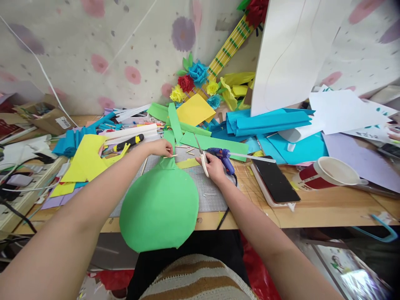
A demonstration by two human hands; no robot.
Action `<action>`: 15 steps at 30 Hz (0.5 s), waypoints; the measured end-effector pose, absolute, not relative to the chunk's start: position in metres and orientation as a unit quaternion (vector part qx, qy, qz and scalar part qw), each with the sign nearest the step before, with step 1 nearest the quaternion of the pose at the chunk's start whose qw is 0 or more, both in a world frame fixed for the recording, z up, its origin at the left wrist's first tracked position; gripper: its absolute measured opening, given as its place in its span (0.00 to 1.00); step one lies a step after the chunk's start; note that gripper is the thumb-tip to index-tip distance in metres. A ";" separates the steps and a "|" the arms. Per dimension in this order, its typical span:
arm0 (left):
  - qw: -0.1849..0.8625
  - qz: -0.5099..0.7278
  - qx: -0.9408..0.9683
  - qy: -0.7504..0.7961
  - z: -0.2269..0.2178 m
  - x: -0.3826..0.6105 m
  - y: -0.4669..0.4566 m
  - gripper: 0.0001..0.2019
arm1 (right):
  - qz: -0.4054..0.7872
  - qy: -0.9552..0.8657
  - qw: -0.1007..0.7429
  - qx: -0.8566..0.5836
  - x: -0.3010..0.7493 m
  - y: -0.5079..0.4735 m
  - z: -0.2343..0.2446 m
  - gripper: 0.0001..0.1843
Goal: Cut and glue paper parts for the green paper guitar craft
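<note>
A green paper shape [159, 204] with a wide round body and a narrow neck lies in front of me, its lower edge overhanging the table. At the neck my left hand [161, 148] is closed, fingertips pinched on a thin pale stick [171, 156] lying across the green paper. My right hand [215, 167] grips white-handled scissors [203, 163], blades pointing away from me. Just beyond that hand rests a purple glue gun [222, 156] with a white glue stick [251, 157] sticking out. Short pale sticks [190, 150] lie between my hands on the grey cutting mat [212, 202].
Right of the mat are a black phone [276, 179] and a paper cup [328, 173]. A yellow-black cutter [128, 142] and yellow paper [86, 160] lie left. Blue crepe paper [271, 122], a paper-flower guitar [229, 48] and a tall white board [287, 54] stand behind.
</note>
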State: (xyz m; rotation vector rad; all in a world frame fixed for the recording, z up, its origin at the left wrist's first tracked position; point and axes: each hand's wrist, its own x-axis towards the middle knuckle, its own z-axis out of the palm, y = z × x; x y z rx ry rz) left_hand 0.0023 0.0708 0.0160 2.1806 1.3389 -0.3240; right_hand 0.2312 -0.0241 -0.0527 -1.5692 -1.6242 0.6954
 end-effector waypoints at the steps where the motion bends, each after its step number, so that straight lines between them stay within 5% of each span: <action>1: 0.275 -0.124 0.814 0.496 0.016 0.002 0.071 0.15 | 0.273 -0.636 0.380 -0.614 0.231 -0.024 -0.053 0.22; 15: 0.244 -0.135 0.820 0.500 0.020 0.003 0.068 0.11 | 0.268 -0.640 0.377 -0.613 0.231 -0.025 -0.052 0.22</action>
